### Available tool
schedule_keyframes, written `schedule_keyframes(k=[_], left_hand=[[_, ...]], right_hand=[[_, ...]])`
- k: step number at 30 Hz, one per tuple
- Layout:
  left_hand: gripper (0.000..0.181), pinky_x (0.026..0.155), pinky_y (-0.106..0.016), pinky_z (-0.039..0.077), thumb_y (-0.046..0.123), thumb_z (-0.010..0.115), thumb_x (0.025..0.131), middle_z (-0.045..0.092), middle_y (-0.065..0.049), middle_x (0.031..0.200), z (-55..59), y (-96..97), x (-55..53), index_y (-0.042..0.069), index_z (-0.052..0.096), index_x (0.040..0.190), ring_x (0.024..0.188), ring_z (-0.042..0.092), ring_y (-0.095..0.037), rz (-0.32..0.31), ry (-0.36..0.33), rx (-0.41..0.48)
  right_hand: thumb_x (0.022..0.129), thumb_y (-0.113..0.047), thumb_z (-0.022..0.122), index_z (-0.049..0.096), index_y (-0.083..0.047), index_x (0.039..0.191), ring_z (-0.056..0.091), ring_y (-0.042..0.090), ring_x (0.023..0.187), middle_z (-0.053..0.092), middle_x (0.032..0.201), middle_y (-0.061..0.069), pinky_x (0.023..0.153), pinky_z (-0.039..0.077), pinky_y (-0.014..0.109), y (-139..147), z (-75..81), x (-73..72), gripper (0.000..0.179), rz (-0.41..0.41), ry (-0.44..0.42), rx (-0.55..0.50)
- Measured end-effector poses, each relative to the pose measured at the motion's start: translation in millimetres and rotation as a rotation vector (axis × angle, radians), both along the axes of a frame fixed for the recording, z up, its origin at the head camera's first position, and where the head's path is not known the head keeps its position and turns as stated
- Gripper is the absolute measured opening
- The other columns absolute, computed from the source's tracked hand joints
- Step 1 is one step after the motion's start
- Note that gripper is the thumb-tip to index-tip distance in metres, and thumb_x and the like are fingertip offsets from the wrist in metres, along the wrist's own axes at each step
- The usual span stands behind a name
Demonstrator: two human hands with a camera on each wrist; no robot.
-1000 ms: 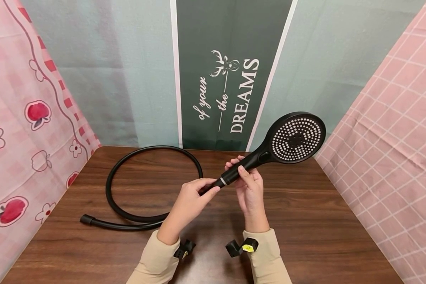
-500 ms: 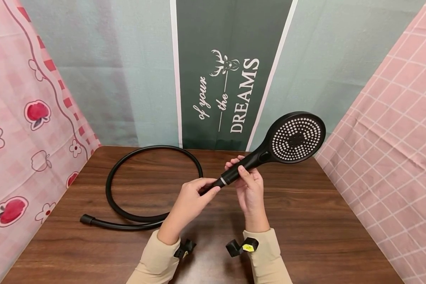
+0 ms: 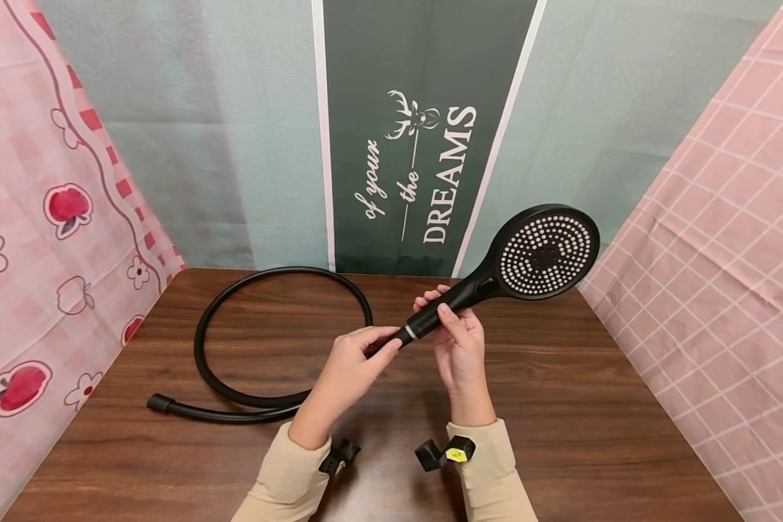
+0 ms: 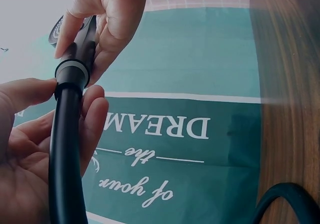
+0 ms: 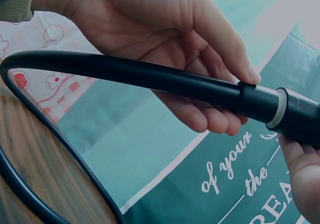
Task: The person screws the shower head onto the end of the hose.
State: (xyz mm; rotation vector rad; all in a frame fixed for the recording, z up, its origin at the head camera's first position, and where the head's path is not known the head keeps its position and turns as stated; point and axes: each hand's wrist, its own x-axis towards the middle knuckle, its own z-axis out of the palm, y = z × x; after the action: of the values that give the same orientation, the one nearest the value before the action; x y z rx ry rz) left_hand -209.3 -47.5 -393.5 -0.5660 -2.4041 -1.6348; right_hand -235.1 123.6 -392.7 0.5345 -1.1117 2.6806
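Note:
A black handheld shower head (image 3: 548, 254) is held up above the table, tilted, its round face with white nozzles toward the upper right. My right hand (image 3: 463, 355) grips its handle, thumb on the front and fingers behind. My left hand (image 3: 346, 370) pinches the hose's end nut (image 5: 257, 102) between thumb and fingers, just below the handle. A pale ring (image 5: 281, 108) shows between nut and handle. From the nut the black shower hose (image 3: 199, 348) curves down in a loop on the table. Its other end fitting (image 3: 160, 403) lies at the left.
The brown wood-grain table (image 3: 594, 435) reaches to a green cloth backdrop (image 3: 431, 43) with white lettering. Pink patterned cloth (image 3: 32, 217) hangs on the left, pink checked cloth (image 3: 724, 290) on the right. Both wrists carry small black cameras (image 3: 445, 454).
My left thumb tip has shifted slightly back, toward the lower left, on the hose nut. The shower head, right hand and hose loop look almost unmoved.

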Motion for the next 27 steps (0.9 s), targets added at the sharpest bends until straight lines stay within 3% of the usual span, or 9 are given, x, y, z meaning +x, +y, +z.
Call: schedule_keyframes(k=[27], left_hand=[[0.02, 0.066, -0.022, 0.051, 0.017, 0.072, 0.092, 0.073, -0.004, 0.094, -0.1, 0.2, 0.1, 0.011, 0.075, 0.111, 0.074, 0.059, -0.01, 0.007, 0.039, 0.001]], right_hand=[[0.101, 0.001, 0.049, 0.061, -0.003, 0.117, 0.074, 0.018, 0.098, 0.074, 0.103, 0.007, 0.095, 0.055, 0.034, -0.2, -0.7, 0.1, 0.02, -0.001, 0.006, 0.002]])
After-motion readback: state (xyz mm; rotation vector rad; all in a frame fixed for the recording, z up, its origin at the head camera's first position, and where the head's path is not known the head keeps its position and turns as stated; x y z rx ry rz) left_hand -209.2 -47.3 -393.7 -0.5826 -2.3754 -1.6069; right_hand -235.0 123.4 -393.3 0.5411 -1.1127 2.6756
